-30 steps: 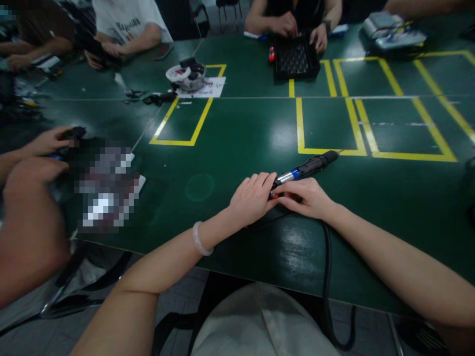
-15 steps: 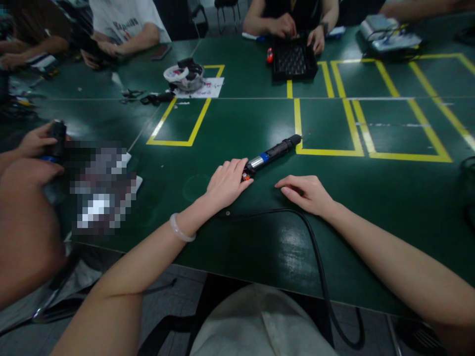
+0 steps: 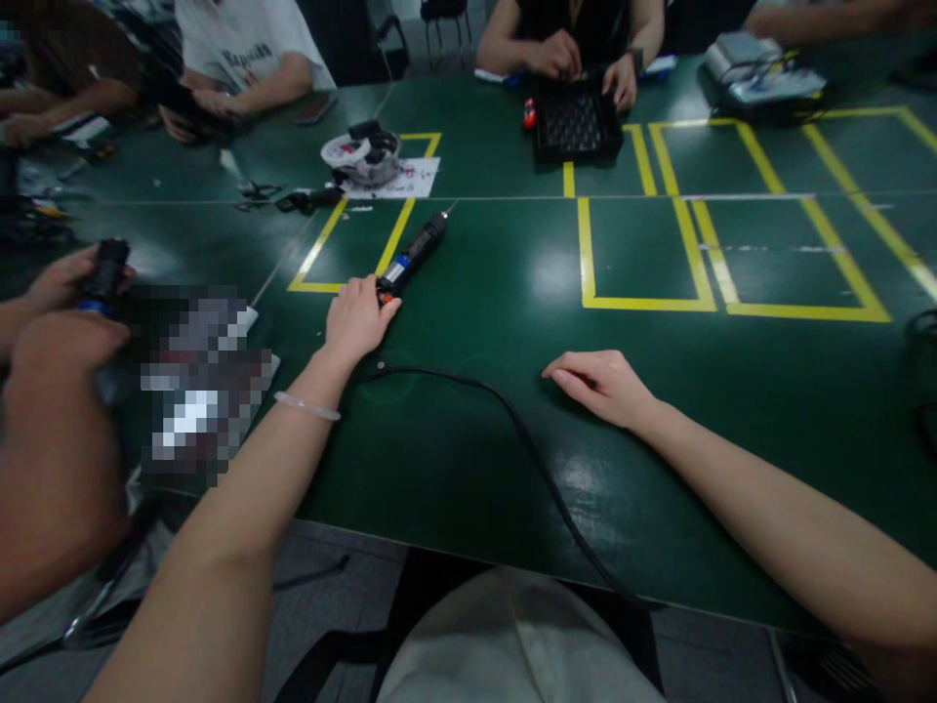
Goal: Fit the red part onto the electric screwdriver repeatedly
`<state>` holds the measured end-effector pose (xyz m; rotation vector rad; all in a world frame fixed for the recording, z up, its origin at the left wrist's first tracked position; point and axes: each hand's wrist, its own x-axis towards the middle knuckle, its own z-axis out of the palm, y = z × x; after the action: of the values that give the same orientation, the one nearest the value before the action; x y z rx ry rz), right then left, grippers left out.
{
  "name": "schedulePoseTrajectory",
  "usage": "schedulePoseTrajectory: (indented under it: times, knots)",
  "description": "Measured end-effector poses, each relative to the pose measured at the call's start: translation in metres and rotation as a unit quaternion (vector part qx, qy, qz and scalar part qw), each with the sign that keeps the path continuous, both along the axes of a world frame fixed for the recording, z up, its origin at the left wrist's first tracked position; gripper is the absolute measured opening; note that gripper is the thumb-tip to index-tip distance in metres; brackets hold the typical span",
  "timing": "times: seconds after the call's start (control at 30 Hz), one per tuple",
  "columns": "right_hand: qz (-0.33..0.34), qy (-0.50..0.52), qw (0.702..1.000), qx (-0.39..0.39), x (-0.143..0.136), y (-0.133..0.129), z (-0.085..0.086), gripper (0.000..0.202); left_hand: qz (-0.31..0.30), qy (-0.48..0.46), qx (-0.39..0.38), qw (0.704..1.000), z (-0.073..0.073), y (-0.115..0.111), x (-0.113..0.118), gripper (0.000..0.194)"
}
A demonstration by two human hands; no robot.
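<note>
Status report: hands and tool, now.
Left hand on the rear end of the electric screwdriver, which lies across the yellow tape line. Right hand flat on table, empty. Cord trails between.

On the bench [image 3: 475,322], the electric screwdriver [image 3: 411,256] lies left of centre, its rear end touching the left hand [image 3: 356,320]. Its cable [image 3: 512,430] trails back toward the near edge. The right hand [image 3: 604,386] rests well apart, to the right. A tray [image 3: 577,122] sits at the far side.
</note>
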<state>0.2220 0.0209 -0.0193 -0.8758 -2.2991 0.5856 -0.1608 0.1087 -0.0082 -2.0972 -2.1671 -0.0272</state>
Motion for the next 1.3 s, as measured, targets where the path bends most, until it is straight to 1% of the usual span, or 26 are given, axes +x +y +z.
schedulePoseTrajectory:
  times: [0.13,0.23,0.3,0.4,0.53,0.83,1.03,1.2,1.3]
  knots:
    - [-0.005,-0.007,1.0,-0.007,0.0,0.001,-0.001,0.034,0.034,0.014,0.013,0.999,-0.003,0.022,-0.031,0.058]
    - [-0.006,-0.009,1.0,-0.008,0.0,0.001,-0.002,0.034,0.054,0.007,0.022,0.998,-0.006,0.036,-0.05,0.059]
    - [-0.006,-0.007,1.0,-0.009,0.0,0.001,-0.001,0.034,0.067,-0.001,0.024,0.998,-0.008,0.044,-0.059,0.059]
    - [-0.006,-0.008,1.0,-0.01,0.0,0.001,-0.001,0.034,0.075,-0.009,0.029,0.997,-0.009,0.05,-0.067,0.058]
    - [-0.005,-0.011,1.0,-0.013,0.0,0.001,-0.001,0.035,0.07,-0.007,0.039,0.997,-0.009,0.051,-0.069,0.061]
    - [-0.007,-0.016,1.0,-0.005,0.0,0.001,-0.002,0.035,0.056,-0.016,0.043,0.997,-0.007,0.043,-0.066,0.074]
    - [-0.001,-0.014,1.0,-0.013,0.0,0.001,-0.003,0.035,0.069,-0.024,0.04,0.997,-0.006,0.044,-0.064,0.067]
    - [-0.004,-0.018,1.0,-0.02,0.0,0.001,-0.003,0.036,0.074,-0.009,0.056,0.996,-0.006,0.044,-0.061,0.055]
    - [-0.006,-0.027,0.999,-0.025,0.0,0.001,-0.004,0.037,0.079,-0.011,0.066,0.995,-0.006,0.044,-0.06,0.053]
